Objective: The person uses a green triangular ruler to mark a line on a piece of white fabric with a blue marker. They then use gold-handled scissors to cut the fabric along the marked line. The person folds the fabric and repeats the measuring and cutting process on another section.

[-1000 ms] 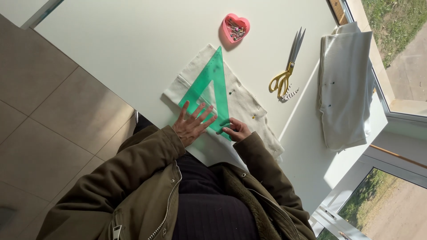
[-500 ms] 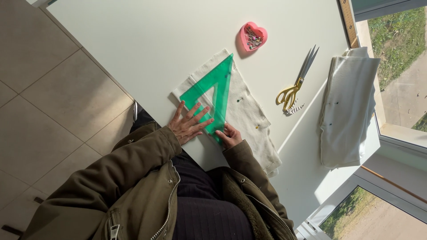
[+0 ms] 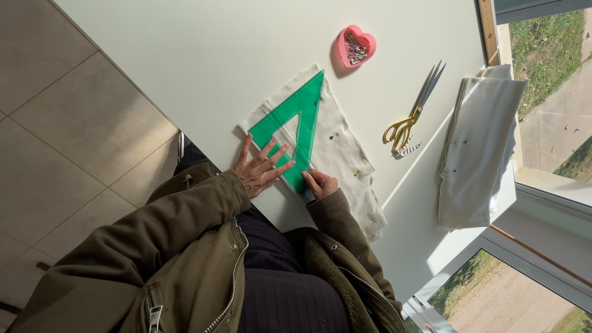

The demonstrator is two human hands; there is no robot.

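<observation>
White table holds pinned cloth; the left hand lies flat, fingers spread, pinning a green triangle ruler steady, while the right hand curls closed at its near edge.

Bright daylight from the window at right. Sharp focus throughout, no motion blur. Short hard shadows beside the scissors and pin dish. White table evenly lit, sunlit patch near right. View tilted.

Translucent green plastic set square, matt cloth
</observation>
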